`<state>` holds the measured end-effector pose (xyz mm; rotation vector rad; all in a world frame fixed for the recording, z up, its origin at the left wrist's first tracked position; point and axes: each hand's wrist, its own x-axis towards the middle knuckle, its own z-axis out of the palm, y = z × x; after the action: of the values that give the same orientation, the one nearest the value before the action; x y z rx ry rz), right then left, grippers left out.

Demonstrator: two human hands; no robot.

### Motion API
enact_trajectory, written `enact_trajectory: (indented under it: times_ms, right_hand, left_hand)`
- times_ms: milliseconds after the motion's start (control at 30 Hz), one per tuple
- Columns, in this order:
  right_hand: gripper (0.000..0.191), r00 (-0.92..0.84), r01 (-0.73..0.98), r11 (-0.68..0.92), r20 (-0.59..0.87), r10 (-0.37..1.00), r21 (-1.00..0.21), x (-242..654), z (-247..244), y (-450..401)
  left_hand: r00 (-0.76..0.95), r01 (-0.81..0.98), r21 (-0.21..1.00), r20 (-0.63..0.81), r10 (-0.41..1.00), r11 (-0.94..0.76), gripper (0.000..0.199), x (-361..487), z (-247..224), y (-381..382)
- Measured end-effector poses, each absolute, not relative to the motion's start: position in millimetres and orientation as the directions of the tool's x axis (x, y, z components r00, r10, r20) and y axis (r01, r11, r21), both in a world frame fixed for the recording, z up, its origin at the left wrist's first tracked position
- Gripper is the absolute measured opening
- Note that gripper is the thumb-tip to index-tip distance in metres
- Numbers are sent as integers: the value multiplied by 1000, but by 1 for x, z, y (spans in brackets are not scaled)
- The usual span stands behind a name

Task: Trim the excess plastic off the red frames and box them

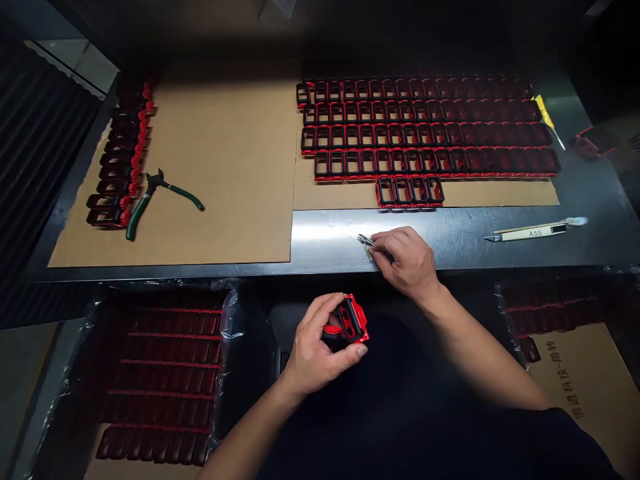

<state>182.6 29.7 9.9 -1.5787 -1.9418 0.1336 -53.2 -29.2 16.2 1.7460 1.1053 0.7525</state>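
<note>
My left hand (pixel 320 343) is wrapped round a red and black plastic part (pixel 353 319), held in front of my body below the table's front edge. On the bare metal strip of the table, my right hand (pixel 406 259) pinches a small metal tool (pixel 366 240) whose tip points left. What kind of tool it is cannot be made out. Beyond my right hand, a short row of red and black frames (pixel 410 192) lies on cardboard, with several longer rows of like frames (pixel 380 136) behind it.
Green-handled pliers (pixel 156 179) lie on the left cardboard (pixel 225 167) beside a column of red and black parts (pixel 111 180). A cutter marked A55 (pixel 530 233) and a yellow tool (pixel 544 112) are at right. Lined bins of parts stand below on both sides.
</note>
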Motion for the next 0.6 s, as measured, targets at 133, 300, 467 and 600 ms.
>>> enact_trajectory:
  times_ms: [133, 300, 467, 600]
  right_hand:
    - [12, -94, 818, 339, 472, 876, -465, 183, 12, 21]
    - [28, 65, 896, 153, 464, 883, -417, 172, 16, 18]
    - [15, 82, 887, 116, 400, 913, -447, 179, 26, 12]
    - [17, -85, 732, 286, 334, 939, -618, 197, 55, -23]
  left_hand:
    - [423, 349, 921, 13, 906, -176, 65, -53, 16, -30]
    - [435, 332, 921, 44, 899, -206, 65, -54, 16, -31]
    - [431, 291, 919, 124, 894, -268, 67, -58, 17, -32]
    - [485, 197, 912, 229, 844, -361, 75, -61, 18, -32]
